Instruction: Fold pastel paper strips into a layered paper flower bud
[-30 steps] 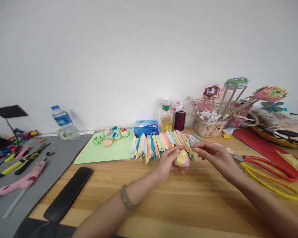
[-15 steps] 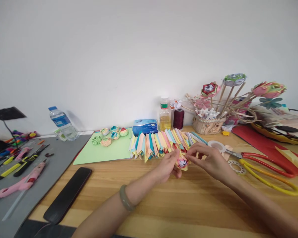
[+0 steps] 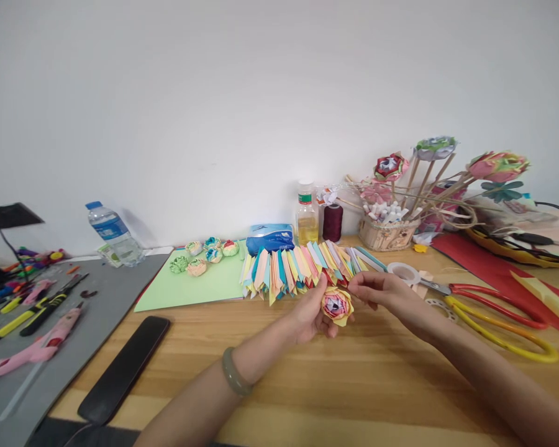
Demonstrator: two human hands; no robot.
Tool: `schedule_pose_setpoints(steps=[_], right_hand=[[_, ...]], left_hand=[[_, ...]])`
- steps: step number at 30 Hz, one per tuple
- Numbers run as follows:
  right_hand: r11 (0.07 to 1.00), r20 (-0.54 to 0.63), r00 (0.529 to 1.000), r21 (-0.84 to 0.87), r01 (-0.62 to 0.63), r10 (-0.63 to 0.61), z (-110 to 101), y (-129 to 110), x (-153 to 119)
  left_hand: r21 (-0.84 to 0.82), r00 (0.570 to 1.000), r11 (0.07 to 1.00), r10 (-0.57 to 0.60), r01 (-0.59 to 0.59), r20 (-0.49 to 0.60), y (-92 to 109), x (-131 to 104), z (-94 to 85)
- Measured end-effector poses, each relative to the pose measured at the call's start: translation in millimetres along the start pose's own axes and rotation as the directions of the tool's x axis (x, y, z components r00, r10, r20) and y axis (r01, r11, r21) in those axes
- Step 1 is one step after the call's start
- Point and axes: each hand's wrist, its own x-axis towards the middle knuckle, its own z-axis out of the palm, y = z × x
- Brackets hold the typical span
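Note:
My left hand (image 3: 313,315) is closed around a paper flower (image 3: 336,306) with yellow outer petals, pink inner ones and a pale centre. The flower faces up toward me, just above the table. To its right, my right hand (image 3: 384,293) has thumb and fingertips pinched together, a little apart from the petals; anything between them is too small to make out. Behind both hands lies a long row of folded paper pieces (image 3: 279,273) in yellow, teal, peach and white. Several small paper flowers (image 3: 196,267) rest on a green paper sheet (image 3: 163,292) at the left.
Scissors (image 3: 498,304) with red and yellow handles and a white tape roll (image 3: 403,272) lie right. A basket (image 3: 386,234) with flower stems, a thread spool (image 3: 332,223), glue bottle (image 3: 307,217) and tissue pack (image 3: 270,238) stand behind. Left are a phone-like black object (image 3: 123,366) and pink glue gun (image 3: 41,347).
The paper flower has tilted in my left hand, so its centre now faces me more. My right fingertips have moved off the petals, slightly to the right.

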Motion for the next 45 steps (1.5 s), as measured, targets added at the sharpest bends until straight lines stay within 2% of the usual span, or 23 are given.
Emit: schedule_pose_setpoints(steps=[2, 4, 9, 11, 14, 17, 20, 24, 26, 29, 32, 34, 40, 45], right_hand=[[0.999, -0.077, 0.997, 0.037, 0.004, -0.001, -1.3, -1.1, 0.2], [1.000, -0.095, 0.995, 0.030, 0.005, -0.002, -1.6, -3.7, 0.1], [0.993, 0.090, 0.994, -0.097, 0.071, -0.062, 1.8, -5.2, -0.3], [0.987, 0.105, 0.992, -0.134, 0.089, -0.075, 2.0, -2.2, 0.3], [0.988, 0.055, 0.996, -0.138, 0.073, -0.066, -0.9, 1.4, 1.6], [0.983, -0.020, 0.996, -0.163, 0.086, -0.091, -4.6, 0.3, 1.9], [0.982, -0.060, 0.994, -0.170, 0.084, -0.095, -6.3, -3.6, 0.8], [0.989, -0.112, 0.986, -0.095, 0.110, -0.120, -6.6, -6.4, -0.9], [0.994, -0.128, 0.986, -0.057, 0.098, -0.104, -6.6, -5.6, -1.5], [0.999, -0.080, 0.996, -0.016, 0.035, -0.036, -5.7, -2.7, -1.9], [1.000, -0.027, 1.000, -0.002, -0.004, 0.004, -2.9, 0.4, -1.6], [1.000, -0.012, 1.000, 0.000, -0.019, 0.019, -0.6, 2.5, -0.9], [1.000, 0.020, 0.999, 0.013, -0.028, 0.027, 4.7, 6.5, 1.3], [0.997, 0.004, 0.998, 0.049, -0.059, 0.059, 9.3, 3.3, -1.0]], left_hand=[[-0.011, 1.000, 1.000, -0.020, 0.019, -0.003, 1.1, -0.6, 0.0], [-0.025, 0.999, 0.999, -0.033, 0.033, -0.009, 2.0, -1.1, 0.3], [-0.004, 0.999, 1.000, -0.021, 0.021, 0.026, 2.3, -0.7, 0.4], [0.010, 0.998, 1.000, -0.002, 0.002, 0.067, 2.1, -0.3, -0.2], [-0.018, 0.990, 0.993, 0.120, -0.119, 0.076, 2.4, 0.0, -1.1], [-0.014, 0.963, 0.963, 0.267, -0.267, -0.026, 3.6, -0.8, -0.8], [0.056, 0.940, 0.944, 0.328, -0.324, -0.091, 5.2, -1.7, 0.5], [0.162, 0.908, 0.907, 0.407, -0.389, -0.097, 6.4, -1.4, 0.6], [0.267, 0.868, 0.851, 0.489, -0.453, -0.084, 6.6, -0.9, -0.6], [0.475, 0.776, 0.701, 0.628, -0.533, -0.057, 6.2, -0.4, -2.9], [0.631, 0.693, 0.552, 0.721, -0.544, -0.033, 4.4, -0.4, -4.1], [0.700, 0.660, 0.482, 0.751, -0.528, -0.018, 2.7, -0.8, -4.0], [0.878, 0.679, 0.316, 0.734, -0.360, 0.014, -0.6, -4.9, -3.1], [0.951, 0.663, 0.146, 0.745, -0.272, 0.075, -2.6, -6.5, -2.8]])
